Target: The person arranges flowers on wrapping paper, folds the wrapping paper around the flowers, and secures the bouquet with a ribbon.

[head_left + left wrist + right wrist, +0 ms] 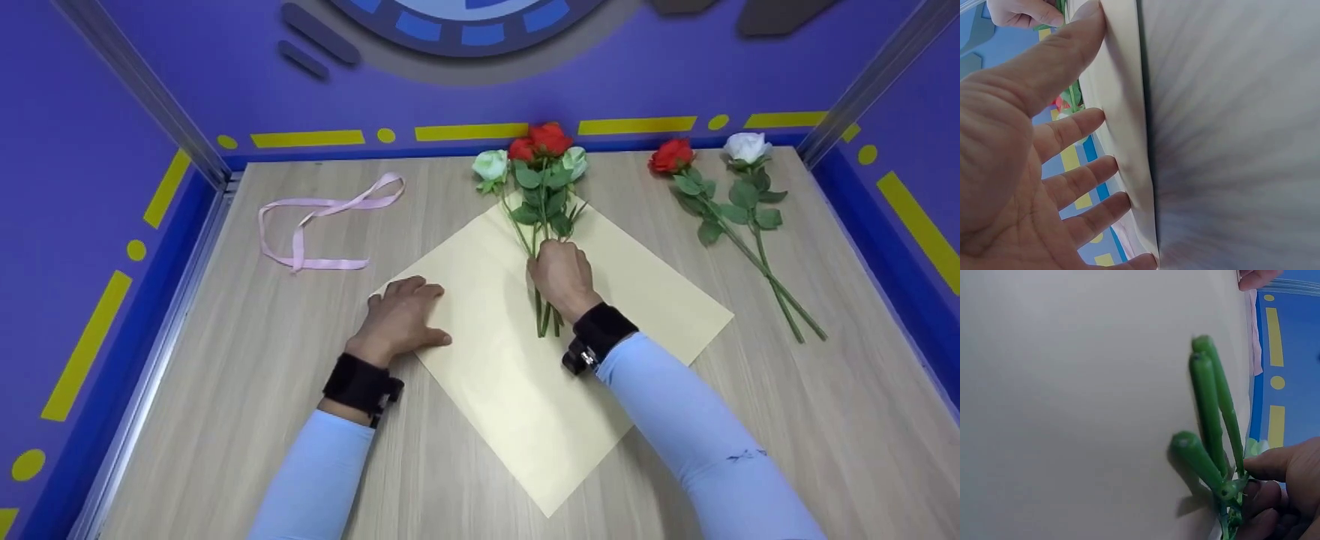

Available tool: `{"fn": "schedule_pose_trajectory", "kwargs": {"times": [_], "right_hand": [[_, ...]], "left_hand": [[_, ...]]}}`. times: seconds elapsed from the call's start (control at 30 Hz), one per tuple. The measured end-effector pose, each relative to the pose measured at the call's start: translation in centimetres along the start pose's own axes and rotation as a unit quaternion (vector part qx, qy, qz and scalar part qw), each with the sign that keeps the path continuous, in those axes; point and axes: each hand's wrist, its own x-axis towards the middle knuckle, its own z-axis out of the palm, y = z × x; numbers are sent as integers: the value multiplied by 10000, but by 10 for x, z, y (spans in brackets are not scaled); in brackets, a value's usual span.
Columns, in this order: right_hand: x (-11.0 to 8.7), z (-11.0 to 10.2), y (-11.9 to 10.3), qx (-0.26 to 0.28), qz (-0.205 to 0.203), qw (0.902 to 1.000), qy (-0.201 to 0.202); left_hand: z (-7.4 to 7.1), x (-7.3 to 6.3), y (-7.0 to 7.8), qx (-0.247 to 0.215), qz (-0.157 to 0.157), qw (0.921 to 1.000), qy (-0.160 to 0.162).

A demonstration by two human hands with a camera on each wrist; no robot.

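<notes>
A bunch of artificial roses [550,142], red and pale green-white, lies over the upper part of a cream sheet of wrapping paper [487,405]. My right hand [562,276] grips the bunch around its green stems [1205,391], whose cut ends point back toward me. At the sheet's left corner rests my left hand [401,319], fingers spread. In the left wrist view its fingertips [1107,163] touch the paper [1123,84] near the edge, and nothing is held in the palm.
A pink ribbon [330,202] lies loosely looped on the wooden table [247,420] at the left. On the right, a red rose [672,156] and a white rose [747,147] lie with stems crossed. Blue panels [525,90] stand around the table.
</notes>
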Motion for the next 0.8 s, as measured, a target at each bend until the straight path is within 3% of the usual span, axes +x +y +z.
{"fn": "schedule_pose_trajectory", "kwargs": {"times": [0.53, 0.7, 0.8], "right_hand": [[-3, 0, 2, -172, -109, 9997, 96], [-8, -16, 9, 37, -117, 9995, 284], [-11, -34, 24, 202, -17, 9980, 601]], "left_hand": [[-1, 0, -1, -24, 22, 10000, 6], [0, 0, -2, -42, -3, 10000, -25], [0, 1, -2, -36, -6, 10000, -32]]}}
